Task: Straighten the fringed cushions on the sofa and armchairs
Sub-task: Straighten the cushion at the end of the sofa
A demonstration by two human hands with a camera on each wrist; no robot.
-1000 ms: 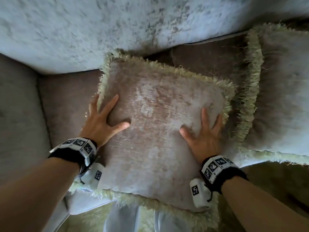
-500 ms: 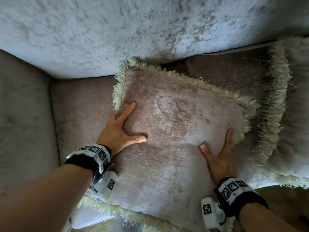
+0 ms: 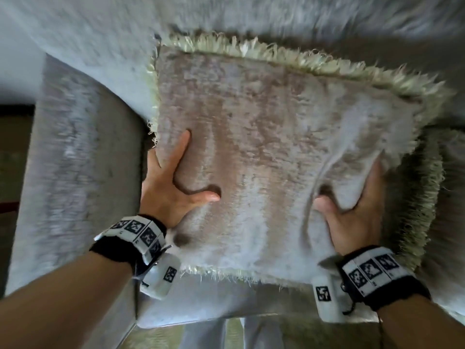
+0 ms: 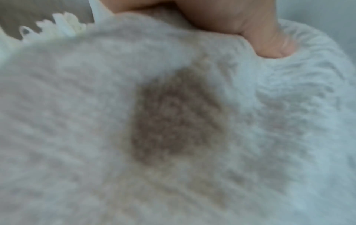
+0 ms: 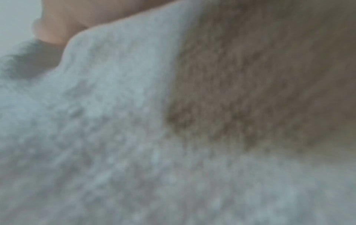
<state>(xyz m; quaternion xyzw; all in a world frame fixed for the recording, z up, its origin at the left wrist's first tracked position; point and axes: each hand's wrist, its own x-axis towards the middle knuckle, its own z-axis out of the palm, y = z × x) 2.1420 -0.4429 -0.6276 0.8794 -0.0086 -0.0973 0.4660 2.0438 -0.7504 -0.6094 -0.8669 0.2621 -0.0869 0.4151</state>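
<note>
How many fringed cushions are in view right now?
2. One cushion stands against the sofa back, gripped at its sides by the left hand and right hand. A second cushion lies at the right, partly hidden behind it.

beige cushion, cream fringe, grey sofa

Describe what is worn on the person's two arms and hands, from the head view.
Both forearms are bare, with no sleeves and no gloves. The left hand and right hand each have a black wrist strap carrying a white band of square black-and-white coded markers. A white boxy camera unit with one such marker hangs at each wrist, with a thin cable visible beside it.
</note>
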